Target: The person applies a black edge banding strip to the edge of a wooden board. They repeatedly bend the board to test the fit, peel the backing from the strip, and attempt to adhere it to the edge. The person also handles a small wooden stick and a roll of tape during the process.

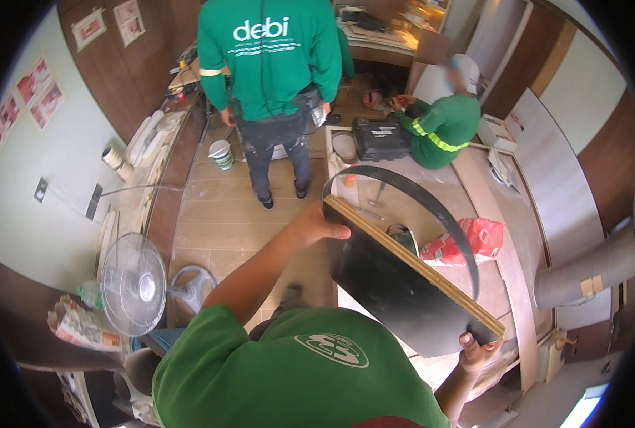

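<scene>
My two hands hold up a black-faced plywood board (396, 292) in front of my body, tilted down to the right. Its layered tan edge faces upward. At the upper left end, my left hand (316, 226) grips the board, thumb along its face. My right hand (479, 352) is closed around the lower right corner. A thin dark strip (431, 202) bows in a wide arc beyond the board, from near my left hand to near the right end. Whether its ends are attached cannot be seen.
A person in green (271, 64) stands ahead; another person (442, 128) sits by a black tool case (380, 138). A red and white bag (467, 241) and a hammer (379, 194) lie beyond the board. A fan (135, 284) stands left, and a bucket (222, 155) sits on the floor.
</scene>
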`<state>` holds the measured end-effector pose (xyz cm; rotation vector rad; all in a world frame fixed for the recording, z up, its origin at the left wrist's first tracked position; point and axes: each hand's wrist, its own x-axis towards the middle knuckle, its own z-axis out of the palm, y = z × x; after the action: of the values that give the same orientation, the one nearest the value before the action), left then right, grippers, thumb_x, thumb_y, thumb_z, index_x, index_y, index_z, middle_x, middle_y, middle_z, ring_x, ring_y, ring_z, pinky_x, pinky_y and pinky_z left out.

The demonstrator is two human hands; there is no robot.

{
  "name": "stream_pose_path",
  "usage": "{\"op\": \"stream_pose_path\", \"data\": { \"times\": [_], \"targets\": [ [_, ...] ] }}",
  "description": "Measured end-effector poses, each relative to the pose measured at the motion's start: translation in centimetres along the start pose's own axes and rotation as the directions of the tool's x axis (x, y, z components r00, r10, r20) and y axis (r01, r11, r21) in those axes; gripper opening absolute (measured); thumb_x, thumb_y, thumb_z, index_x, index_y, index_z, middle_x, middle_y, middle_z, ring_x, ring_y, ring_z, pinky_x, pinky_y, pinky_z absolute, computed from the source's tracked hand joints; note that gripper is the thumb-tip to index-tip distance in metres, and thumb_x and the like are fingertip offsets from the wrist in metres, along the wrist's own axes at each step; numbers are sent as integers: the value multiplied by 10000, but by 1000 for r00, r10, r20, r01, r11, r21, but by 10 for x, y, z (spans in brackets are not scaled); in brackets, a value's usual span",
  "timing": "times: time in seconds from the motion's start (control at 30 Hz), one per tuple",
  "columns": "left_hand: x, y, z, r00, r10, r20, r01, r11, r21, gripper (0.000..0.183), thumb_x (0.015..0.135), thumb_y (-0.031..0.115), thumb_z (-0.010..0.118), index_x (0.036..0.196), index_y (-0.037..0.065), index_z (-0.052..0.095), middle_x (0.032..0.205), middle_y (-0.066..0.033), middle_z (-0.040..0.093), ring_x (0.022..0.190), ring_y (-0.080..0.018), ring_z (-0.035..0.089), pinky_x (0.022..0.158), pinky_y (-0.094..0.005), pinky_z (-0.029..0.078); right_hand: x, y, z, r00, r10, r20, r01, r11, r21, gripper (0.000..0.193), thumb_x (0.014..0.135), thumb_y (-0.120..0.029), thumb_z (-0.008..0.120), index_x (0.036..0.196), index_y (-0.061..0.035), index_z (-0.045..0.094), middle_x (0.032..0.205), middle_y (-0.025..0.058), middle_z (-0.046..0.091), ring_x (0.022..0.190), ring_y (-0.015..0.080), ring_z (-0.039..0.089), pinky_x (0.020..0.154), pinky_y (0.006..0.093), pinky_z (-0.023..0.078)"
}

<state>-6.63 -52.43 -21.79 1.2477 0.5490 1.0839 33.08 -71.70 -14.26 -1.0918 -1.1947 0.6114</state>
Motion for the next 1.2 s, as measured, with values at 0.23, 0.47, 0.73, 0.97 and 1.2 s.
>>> {"op": "stream_pose_path", "data": {
  "times": [0.23, 0.47, 0.73, 0.97, 1.2],
  "targets": [
    [14, 55, 90, 984, 63, 165, -113, 944, 311, 320, 845, 170, 830, 1066, 46, 635, 926, -5, 668, 819, -98, 624, 745, -291, 505, -35, 76, -93, 962, 262, -80, -230, 932, 281, 595, 707, -211, 916, 1179, -33, 601, 996, 7, 636, 878, 120, 584, 811, 271, 464],
    [34, 71, 126, 918, -118, 379, 34, 974, 222, 422, 843, 101, 804, 1214, -12, 637, 1059, -55, 706, 940, -123, 645, 857, -305, 526, -44, 148, -120, 932, 356, 72, -347, 817, 461, 621, 756, -233, 882, 1274, -38, 602, 1198, 36, 660, 1162, 189, 584, 1067, 362, 405],
    [32, 43, 152, 940, -226, 256, 95, 892, 441, 290, 883, 204, 781, 1101, 28, 708, 914, -39, 721, 827, -97, 648, 749, -271, 512, -53, 200, -112, 794, 599, 103, -586, 711, 388, 629, 841, -292, 816, 1352, -57, 534, 1177, -4, 608, 1065, 140, 564, 936, 293, 445],
    [19, 30, 165, 985, -156, 71, 64, 724, 687, 324, 884, 281, 776, 1034, 4, 702, 739, -42, 693, 665, -99, 623, 634, -273, 494, -78, 203, -72, 621, 749, -232, -749, 654, 109, 469, 925, -273, 725, 1297, -34, 568, 1036, 55, 646, 899, 153, 639, 748, 293, 519],
    [20, 21, 152, 992, -127, -12, 94, 668, 739, 310, 875, 283, 753, 1018, 14, 696, 839, -133, 739, 781, -272, 726, 711, -365, 542, -123, 208, -51, 547, 810, -211, -821, 569, 57, 368, 971, -340, 655, 759, -41, 616, 662, 52, 611, 625, 146, 631, 593, 271, 487]
  ]
}}
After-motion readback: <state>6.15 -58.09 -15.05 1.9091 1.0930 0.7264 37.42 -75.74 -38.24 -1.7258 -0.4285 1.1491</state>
